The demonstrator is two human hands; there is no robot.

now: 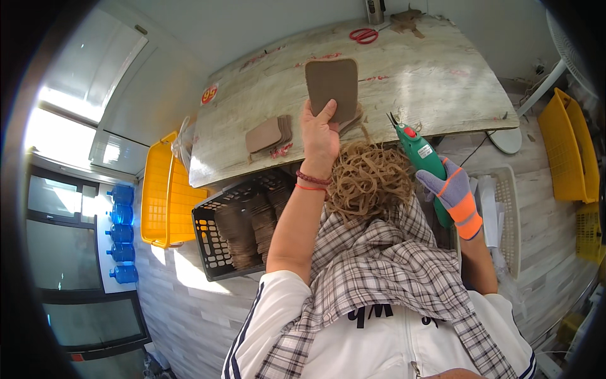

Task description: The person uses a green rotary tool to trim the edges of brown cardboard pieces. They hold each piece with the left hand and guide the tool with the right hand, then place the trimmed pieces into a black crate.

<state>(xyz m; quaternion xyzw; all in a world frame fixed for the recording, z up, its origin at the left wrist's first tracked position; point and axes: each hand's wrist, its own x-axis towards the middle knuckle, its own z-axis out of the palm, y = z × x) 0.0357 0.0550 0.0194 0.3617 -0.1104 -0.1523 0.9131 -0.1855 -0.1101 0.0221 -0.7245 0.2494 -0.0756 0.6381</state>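
In my left hand is a brown rectangular piece with rounded corners, gripped near its lower edge with the thumb on its face. It is raised over the near edge of the table. A gloved right hand, mine, is wrapped round a green power cutter with a red button and narrow dark blades pointing up and left. Between my arms, a tangled heap of thin brown strips lies on the checked cloth over my lap. More brown pieces are stacked on the table, left of my left hand.
The worn wooden table carries red scissors at its far side. A black crate of stacked brown pieces stands left of my lap, beside a yellow basket. A white basket and yellow crates are at right.
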